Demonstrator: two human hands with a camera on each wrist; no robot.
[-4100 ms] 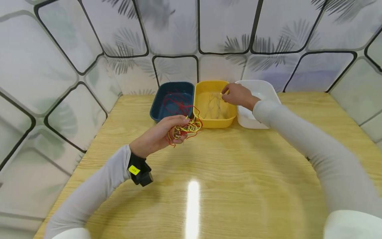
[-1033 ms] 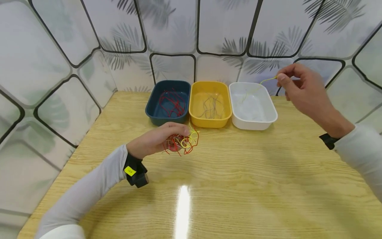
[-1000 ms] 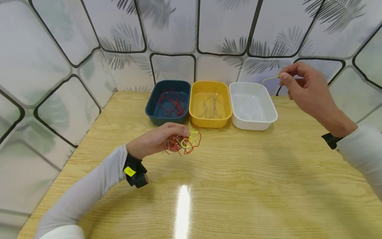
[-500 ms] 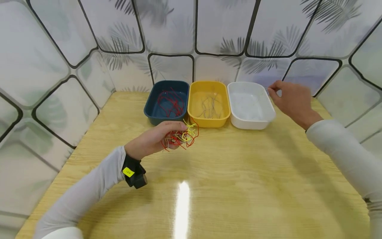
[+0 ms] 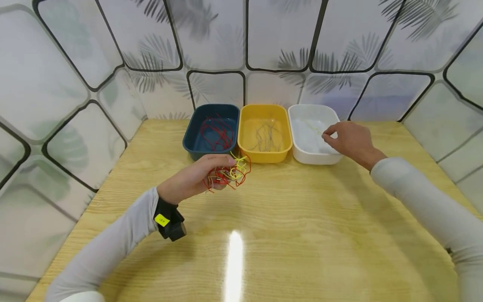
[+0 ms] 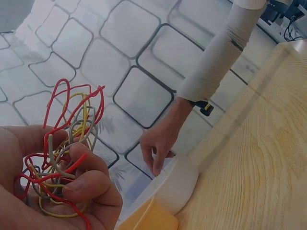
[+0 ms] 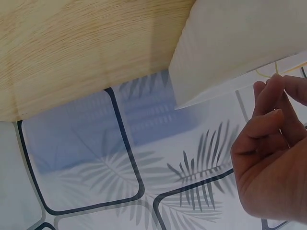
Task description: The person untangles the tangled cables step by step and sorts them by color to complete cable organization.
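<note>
My left hand (image 5: 201, 174) grips a tangled bunch of thin wires (image 5: 238, 170) in red, yellow and grey. The left wrist view shows the wires (image 6: 57, 179) looping between thumb and curled fingers. My right hand (image 5: 349, 140) is over the right side of the white bin (image 5: 315, 158), thumb and fingertips together. A thin yellow wire (image 7: 263, 73) shows at its fingertips in the right wrist view, pinched there. Red wires (image 5: 219, 133) lie in the dark blue bin (image 5: 188, 142). Grey wires (image 5: 268, 136) lie in the yellow bin (image 5: 264, 157).
The three bins stand side by side in a row at the back of the wooden table (image 5: 283, 235). Behind them rises a wall covering (image 5: 279, 37) with a leaf pattern. A bright light reflection (image 5: 234, 264) falls on the table's front part.
My right hand went from the yellow bin out to the right of the white bin with a yellow wire, then came down and left over the white bin. The left hand has hardly moved.
</note>
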